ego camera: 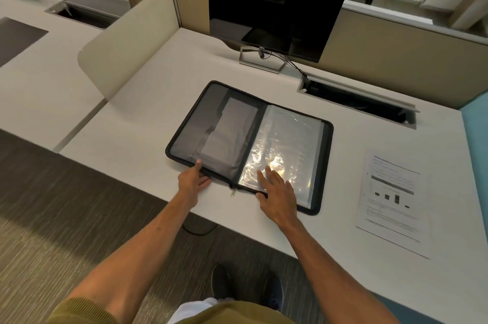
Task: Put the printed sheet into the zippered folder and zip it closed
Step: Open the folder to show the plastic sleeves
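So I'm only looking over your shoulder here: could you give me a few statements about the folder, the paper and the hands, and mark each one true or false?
1. The zippered folder lies open on the desk. True.
2. The printed sheet is already inside the folder. False: it lies on the desk to the folder's right, apart from it.
3. The right hand rests flat on the clear plastic sleeve. True.
4. The left hand holds the zipper pull. False: it grips the folder's near left edge; the pull hangs free.
5. The monitor shows a chart. False: its screen is dark.
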`<state>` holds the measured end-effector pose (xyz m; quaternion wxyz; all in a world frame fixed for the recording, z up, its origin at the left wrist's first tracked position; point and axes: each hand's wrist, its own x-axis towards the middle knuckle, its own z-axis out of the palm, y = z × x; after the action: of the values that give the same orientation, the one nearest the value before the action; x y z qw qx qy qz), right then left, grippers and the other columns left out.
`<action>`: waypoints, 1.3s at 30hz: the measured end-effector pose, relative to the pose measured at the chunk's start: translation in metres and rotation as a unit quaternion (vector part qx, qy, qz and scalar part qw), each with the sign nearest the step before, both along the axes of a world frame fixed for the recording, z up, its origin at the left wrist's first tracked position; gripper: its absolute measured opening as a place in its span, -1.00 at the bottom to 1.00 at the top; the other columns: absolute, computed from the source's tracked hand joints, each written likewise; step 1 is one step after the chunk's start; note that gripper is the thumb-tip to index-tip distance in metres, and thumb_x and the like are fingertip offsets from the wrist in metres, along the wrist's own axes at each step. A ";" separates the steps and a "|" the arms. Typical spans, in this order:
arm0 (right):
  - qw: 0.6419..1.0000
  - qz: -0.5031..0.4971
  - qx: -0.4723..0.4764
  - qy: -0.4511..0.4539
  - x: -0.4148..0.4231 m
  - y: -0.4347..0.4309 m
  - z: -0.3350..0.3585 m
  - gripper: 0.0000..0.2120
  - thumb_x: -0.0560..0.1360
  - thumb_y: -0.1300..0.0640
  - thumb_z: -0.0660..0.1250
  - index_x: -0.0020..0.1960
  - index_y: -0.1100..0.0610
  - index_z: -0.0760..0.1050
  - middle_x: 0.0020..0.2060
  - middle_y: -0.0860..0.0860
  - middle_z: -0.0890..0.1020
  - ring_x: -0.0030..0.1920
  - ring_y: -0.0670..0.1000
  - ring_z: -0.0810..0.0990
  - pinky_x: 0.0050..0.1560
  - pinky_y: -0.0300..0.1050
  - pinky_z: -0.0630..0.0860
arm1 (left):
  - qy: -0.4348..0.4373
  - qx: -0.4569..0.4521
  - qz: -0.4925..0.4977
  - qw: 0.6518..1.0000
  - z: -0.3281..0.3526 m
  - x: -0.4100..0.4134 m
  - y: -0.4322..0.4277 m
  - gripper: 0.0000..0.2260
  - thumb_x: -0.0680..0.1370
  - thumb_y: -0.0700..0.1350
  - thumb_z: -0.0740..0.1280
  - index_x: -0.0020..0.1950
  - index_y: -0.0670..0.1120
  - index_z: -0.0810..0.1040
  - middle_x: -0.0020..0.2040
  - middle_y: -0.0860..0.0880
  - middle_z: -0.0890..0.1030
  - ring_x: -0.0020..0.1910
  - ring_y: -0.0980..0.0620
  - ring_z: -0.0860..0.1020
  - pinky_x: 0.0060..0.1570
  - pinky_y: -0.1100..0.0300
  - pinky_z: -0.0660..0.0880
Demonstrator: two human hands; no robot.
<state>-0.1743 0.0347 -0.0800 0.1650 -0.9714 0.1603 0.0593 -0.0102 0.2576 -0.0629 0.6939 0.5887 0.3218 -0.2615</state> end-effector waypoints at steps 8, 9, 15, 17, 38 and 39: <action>0.999 -0.017 0.027 -0.023 -0.007 -0.002 0.001 -0.31 0.68 -0.15 0.27 0.71 -0.07 0.07 0.71 -0.02 0.07 0.70 0.04 0.06 0.64 0.11 0.02 | -0.244 0.351 -0.250 0.869 0.030 -0.048 -0.026 -0.36 0.67 0.29 0.21 -0.36 -0.15 0.65 -0.50 -0.03 0.64 -0.51 -0.02 0.66 -0.25 0.03 0.69; 0.999 -0.022 0.028 -0.024 -0.009 -0.004 0.000 -0.32 0.68 -0.16 0.26 0.71 -0.07 0.10 0.71 -0.01 0.08 0.70 0.04 0.07 0.64 0.10 0.01 | -0.302 0.357 -0.269 0.842 0.030 -0.049 -0.030 -0.39 0.69 0.26 0.21 -0.38 -0.13 0.60 -0.51 -0.04 0.60 -0.52 -0.03 0.62 -0.29 0.02 0.67; 0.996 -0.067 0.038 -0.049 -0.028 -0.018 0.000 -0.35 0.68 -0.22 0.22 0.69 -0.03 0.18 0.69 0.01 0.17 0.69 0.05 0.12 0.67 0.14 0.05 | -0.491 0.326 -0.354 0.726 0.038 -0.058 -0.075 -0.82 0.73 0.02 0.25 -0.03 0.04 0.56 -0.18 0.10 0.63 -0.23 0.14 0.57 -0.22 0.21 0.46; 0.993 -0.094 0.038 -0.061 -0.041 -0.027 0.000 -0.37 0.68 -0.20 0.24 0.68 -0.03 0.21 0.68 0.01 0.21 0.68 0.04 0.15 0.66 0.19 0.15 | -0.507 0.320 -0.368 0.711 0.035 -0.065 -0.093 -0.86 0.72 0.02 0.26 0.11 0.06 0.60 0.05 0.11 0.67 0.06 0.12 0.58 -0.03 0.16 0.50; 0.967 -0.248 -0.012 -0.065 -0.167 -0.227 0.013 -0.44 0.67 -0.09 0.30 0.63 0.03 0.34 0.63 0.09 0.32 0.63 0.13 0.29 0.63 0.16 0.22 | -0.507 0.254 -0.528 0.633 0.021 -0.172 -0.327 -0.68 0.68 -0.03 0.33 0.43 -0.03 0.50 0.45 -0.07 0.53 0.46 -0.11 0.46 0.35 -0.08 0.55; 0.965 -0.254 -0.013 -0.063 -0.172 -0.239 0.013 -0.44 0.66 -0.08 0.31 0.62 0.04 0.36 0.62 0.09 0.34 0.62 0.14 0.31 0.62 0.17 0.22 | -0.501 0.256 -0.535 0.630 0.020 -0.176 -0.339 -0.67 0.68 -0.02 0.32 0.44 -0.02 0.49 0.46 -0.06 0.53 0.47 -0.11 0.46 0.36 -0.09 0.54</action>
<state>-0.3459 -0.2041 -0.0669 0.1719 -0.9028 0.3914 -0.0478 -0.1858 -0.0815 -0.0426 0.3080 0.8516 -0.3933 -0.1586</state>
